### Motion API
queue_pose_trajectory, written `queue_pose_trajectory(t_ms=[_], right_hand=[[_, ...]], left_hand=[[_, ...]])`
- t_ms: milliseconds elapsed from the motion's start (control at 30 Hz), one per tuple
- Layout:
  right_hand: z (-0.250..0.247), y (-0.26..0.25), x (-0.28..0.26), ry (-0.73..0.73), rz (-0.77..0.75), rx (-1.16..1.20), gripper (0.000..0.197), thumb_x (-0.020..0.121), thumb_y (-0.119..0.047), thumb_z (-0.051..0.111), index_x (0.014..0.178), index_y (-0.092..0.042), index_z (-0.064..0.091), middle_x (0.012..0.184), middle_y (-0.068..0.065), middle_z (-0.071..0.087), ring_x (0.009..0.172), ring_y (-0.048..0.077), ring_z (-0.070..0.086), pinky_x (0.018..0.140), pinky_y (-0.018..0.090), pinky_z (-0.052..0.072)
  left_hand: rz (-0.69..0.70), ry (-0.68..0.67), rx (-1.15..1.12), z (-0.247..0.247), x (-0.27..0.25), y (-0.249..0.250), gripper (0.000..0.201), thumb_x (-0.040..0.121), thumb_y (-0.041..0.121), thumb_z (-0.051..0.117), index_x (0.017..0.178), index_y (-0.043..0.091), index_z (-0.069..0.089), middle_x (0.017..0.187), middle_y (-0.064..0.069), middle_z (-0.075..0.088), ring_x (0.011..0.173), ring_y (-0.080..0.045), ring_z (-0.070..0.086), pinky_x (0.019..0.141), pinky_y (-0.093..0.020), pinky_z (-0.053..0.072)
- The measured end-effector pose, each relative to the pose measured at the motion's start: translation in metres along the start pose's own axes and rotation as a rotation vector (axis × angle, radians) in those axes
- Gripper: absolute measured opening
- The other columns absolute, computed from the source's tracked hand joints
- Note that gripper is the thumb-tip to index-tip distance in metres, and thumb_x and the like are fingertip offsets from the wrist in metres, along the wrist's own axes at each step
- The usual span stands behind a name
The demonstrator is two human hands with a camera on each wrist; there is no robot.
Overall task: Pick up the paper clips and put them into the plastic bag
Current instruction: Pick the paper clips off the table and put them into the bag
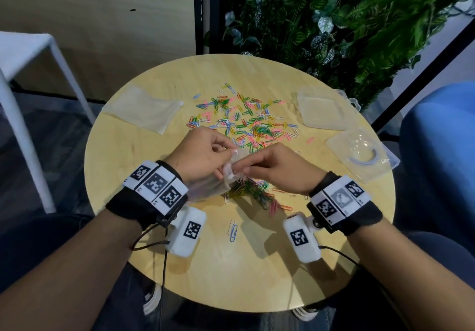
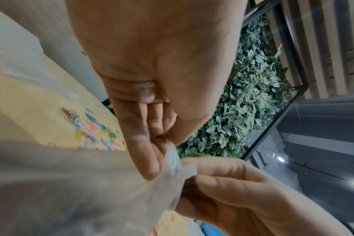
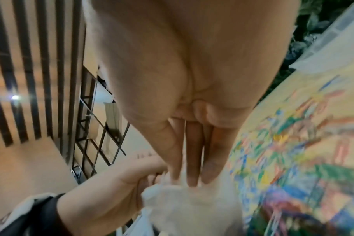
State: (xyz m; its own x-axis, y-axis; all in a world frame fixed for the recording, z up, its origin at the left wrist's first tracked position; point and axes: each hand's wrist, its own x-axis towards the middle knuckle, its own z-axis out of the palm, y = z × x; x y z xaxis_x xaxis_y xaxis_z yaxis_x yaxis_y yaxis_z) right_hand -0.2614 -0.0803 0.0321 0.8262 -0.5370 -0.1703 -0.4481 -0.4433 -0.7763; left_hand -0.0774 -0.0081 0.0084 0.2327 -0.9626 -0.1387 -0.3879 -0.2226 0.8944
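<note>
A: Round wooden tabletop (image 1: pixel 154 266) first. What's sitting on it?

B: Loose paper clips (image 1: pixel 246 117) are lying in a heap at the centre, strays trailing toward the near edge. A spare flat bag (image 1: pixel 144 109) is lying at the far-left edge, clear plastic cases (image 1: pixel 359 151) along the right edge.

A: Task bag?

B: The plastic bag (image 1: pixel 232 166) is hanging just above the near-centre, some clips showing through it low down. Both hands are working its mouth.

A: Grips?

B: The left hand (image 1: pixel 203 154) is pinching the rim, thumb against fingers (image 2: pixel 150 159). The right hand (image 1: pixel 277 169) is pinching the opposite rim; its fingers (image 3: pixel 192 159) are lying nearly straight against the film, thumb closing on it.

A: Tip?

B: I'd say pull the two rims apart so the mouth is gaping, keep the bag upright so the clips inside aren't spilling, then free the right hand for scooping.
</note>
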Motion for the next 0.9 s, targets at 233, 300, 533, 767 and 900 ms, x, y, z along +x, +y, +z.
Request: queue_pose_trajectory(t_ms=[233, 300, 533, 767, 900], right_hand=[[0.001, 0.047, -0.044, 0.044, 0.484, -0.390, 0.071, 0.065, -0.044, 0.085, 0.124, -0.018, 0.054, 0.108, 0.007, 0.064, 0.074, 0.022, 0.068, 0.063, 0.036, 0.057], [0.021, 0.057, -0.049, 0.013, 0.482, -0.520, 0.080, 0.058, -0.056, 0.083, 0.123, -0.019, 0.053, 0.107, 0.008, 0.057, 0.093, 0.024, 0.056, 0.070, 0.030, 0.046], [0.059, 0.043, -0.012, 0.224, 0.304, -0.401, 0.091, 0.070, -0.039, 0.082, 0.147, -0.021, 0.037, 0.121, 0.009, 0.041, 0.107, 0.025, 0.051, 0.094, 0.022, 0.038], [0.065, 0.037, 0.020, 0.213, 0.109, -0.593, 0.045, 0.084, -0.024, 0.069, 0.128, -0.023, 0.061, 0.117, 0.010, 0.052, 0.098, 0.029, 0.059, 0.088, 0.032, 0.047], [0.058, 0.039, 0.024, 0.228, 0.035, -0.641, 0.033, 0.082, -0.005, 0.064, 0.108, -0.022, 0.076, 0.089, 0.009, 0.066, 0.084, 0.028, 0.060, 0.067, 0.025, 0.037]], left_hand=[[-0.011, 0.113, -0.067, -0.041, -0.009, -0.003, 0.013, 0.094, 0.007, 0.067, 0.103, 0.003, 0.075, 0.054, -0.002, 0.067, 0.052, -0.019, 0.066, 0.057, -0.033, 0.063], [-0.011, 0.131, -0.083, -0.046, -0.011, -0.004, 0.013, 0.094, 0.007, 0.068, 0.103, 0.001, 0.074, 0.059, -0.007, 0.068, 0.052, -0.018, 0.066, 0.055, -0.031, 0.062], [0.004, 0.122, -0.115, -0.047, -0.015, -0.001, 0.014, 0.095, 0.008, 0.067, 0.104, 0.002, 0.074, 0.063, -0.009, 0.071, 0.054, -0.018, 0.069, 0.055, -0.028, 0.061], [0.000, 0.122, -0.109, -0.054, -0.012, -0.003, 0.014, 0.095, 0.010, 0.066, 0.103, 0.001, 0.074, 0.068, -0.014, 0.072, 0.055, -0.021, 0.068, 0.057, -0.032, 0.062], [-0.009, 0.114, -0.079, -0.051, -0.006, -0.002, 0.013, 0.095, 0.008, 0.065, 0.102, 0.000, 0.073, 0.065, -0.011, 0.071, 0.054, -0.020, 0.067, 0.057, -0.032, 0.063]])
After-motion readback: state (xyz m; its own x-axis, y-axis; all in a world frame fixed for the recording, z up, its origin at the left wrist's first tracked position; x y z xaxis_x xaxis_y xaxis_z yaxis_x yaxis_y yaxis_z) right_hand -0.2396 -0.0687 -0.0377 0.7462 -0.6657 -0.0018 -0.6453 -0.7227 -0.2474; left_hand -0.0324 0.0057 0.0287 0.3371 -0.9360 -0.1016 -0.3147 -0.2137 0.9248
